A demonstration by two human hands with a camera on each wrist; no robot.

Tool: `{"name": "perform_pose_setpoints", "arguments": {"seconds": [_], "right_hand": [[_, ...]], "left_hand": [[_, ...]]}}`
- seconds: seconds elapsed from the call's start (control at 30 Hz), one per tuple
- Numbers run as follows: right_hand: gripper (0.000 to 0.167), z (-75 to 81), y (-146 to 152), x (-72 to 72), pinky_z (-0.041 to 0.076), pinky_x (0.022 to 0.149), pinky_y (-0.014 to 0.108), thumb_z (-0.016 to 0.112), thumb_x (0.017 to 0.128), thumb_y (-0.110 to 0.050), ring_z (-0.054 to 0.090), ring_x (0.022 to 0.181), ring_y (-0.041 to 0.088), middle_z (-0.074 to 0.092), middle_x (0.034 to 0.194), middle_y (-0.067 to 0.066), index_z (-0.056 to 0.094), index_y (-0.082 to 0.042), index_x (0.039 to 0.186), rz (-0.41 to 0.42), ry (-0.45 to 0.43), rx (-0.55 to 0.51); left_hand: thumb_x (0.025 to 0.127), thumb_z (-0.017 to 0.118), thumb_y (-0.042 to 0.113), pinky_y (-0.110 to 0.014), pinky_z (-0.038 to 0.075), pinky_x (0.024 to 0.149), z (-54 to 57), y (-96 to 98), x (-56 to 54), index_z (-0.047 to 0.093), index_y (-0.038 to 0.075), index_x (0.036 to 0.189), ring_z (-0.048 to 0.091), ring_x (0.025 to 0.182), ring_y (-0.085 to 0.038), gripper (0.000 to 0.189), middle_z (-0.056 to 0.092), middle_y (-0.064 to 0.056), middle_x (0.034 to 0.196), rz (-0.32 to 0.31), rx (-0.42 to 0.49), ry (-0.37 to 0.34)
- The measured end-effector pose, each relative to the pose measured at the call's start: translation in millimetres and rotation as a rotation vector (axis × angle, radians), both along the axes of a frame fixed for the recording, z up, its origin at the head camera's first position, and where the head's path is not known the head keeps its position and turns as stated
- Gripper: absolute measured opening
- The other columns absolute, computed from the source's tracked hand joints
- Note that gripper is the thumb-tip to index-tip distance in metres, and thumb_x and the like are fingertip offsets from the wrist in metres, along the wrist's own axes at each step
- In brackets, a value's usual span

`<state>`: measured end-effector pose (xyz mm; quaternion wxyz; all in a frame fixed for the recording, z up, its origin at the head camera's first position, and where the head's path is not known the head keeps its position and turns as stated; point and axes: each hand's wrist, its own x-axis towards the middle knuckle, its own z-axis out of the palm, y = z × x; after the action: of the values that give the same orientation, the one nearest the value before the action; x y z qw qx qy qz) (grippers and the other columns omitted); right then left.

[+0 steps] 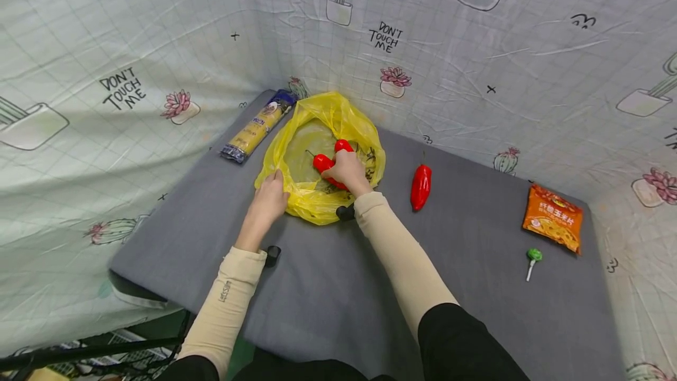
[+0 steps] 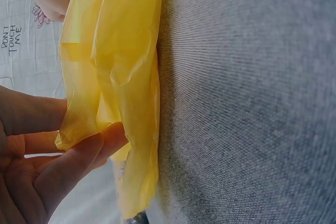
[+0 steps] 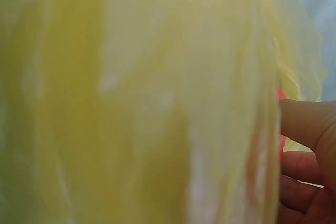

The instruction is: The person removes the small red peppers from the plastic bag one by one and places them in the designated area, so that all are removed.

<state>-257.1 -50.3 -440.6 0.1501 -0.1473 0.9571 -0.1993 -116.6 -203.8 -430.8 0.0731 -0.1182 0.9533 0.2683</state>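
A yellow plastic bag [image 1: 305,209] sits wide-mouthed on the grey table. My left hand [image 1: 271,197] pinches its near left rim; in the left wrist view the thumb and fingers [image 2: 79,163] hold a fold of the yellow film. Inside the bag mouth, my right hand [image 1: 348,170] grips a red chili pepper [image 1: 321,162], its thin stem pointing left. Another red chili pepper [image 1: 344,145] shows just beyond the knuckles, partly hidden by the hand. Yellow film fills most of the right wrist view, with the right fingers [image 3: 302,166] at its edge beside a bit of red.
A third red chili pepper [image 1: 421,187] lies right of the bag. Behind the bag's left side is a long yellow and blue packet [image 1: 259,128]. Farther right lie an orange snack bag [image 1: 553,219] and a green lollipop [image 1: 534,255]. Patterned cloth walls [image 1: 449,63] border the table.
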Motion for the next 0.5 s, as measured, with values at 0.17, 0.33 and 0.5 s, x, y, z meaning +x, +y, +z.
{"name": "perform_pose_setpoints", "arguments": {"seconds": [0.17,0.33,0.5], "right_hand": [[0.031,-0.4,1.8,1.4,0.056,0.081,0.040,0.079,0.083,-0.036,0.063,0.091,0.024,0.070,0.099,0.006,0.069,-0.010,0.097,-0.008,-0.003,-0.009],[0.031,-0.6,4.3,1.8,0.051,0.075,0.035,0.080,0.082,-0.036,0.060,0.085,0.023,0.064,0.086,0.005,0.066,-0.009,0.086,-0.004,-0.005,-0.032],[0.034,1.2,5.9,0.6,0.043,0.069,0.031,0.080,0.081,-0.037,0.056,0.079,0.022,0.055,0.072,0.002,0.058,-0.011,0.074,-0.003,0.007,-0.044]], "left_hand": [[0.101,0.054,0.010,-0.058,0.040,0.114,-0.8,1.1,0.2,0.021,-0.013,0.153,0.043,0.139,-0.049,0.065,0.036,-0.034,0.153,-0.002,-0.003,0.003],[0.101,0.054,0.010,-0.057,0.039,0.115,-0.4,1.6,0.1,0.021,-0.012,0.153,0.042,0.140,-0.048,0.066,0.035,-0.034,0.154,0.002,0.004,0.001],[0.102,0.054,0.011,-0.058,0.040,0.114,0.1,1.5,-0.5,0.021,-0.012,0.153,0.043,0.139,-0.048,0.065,0.036,-0.033,0.154,0.002,0.004,-0.009]]}}
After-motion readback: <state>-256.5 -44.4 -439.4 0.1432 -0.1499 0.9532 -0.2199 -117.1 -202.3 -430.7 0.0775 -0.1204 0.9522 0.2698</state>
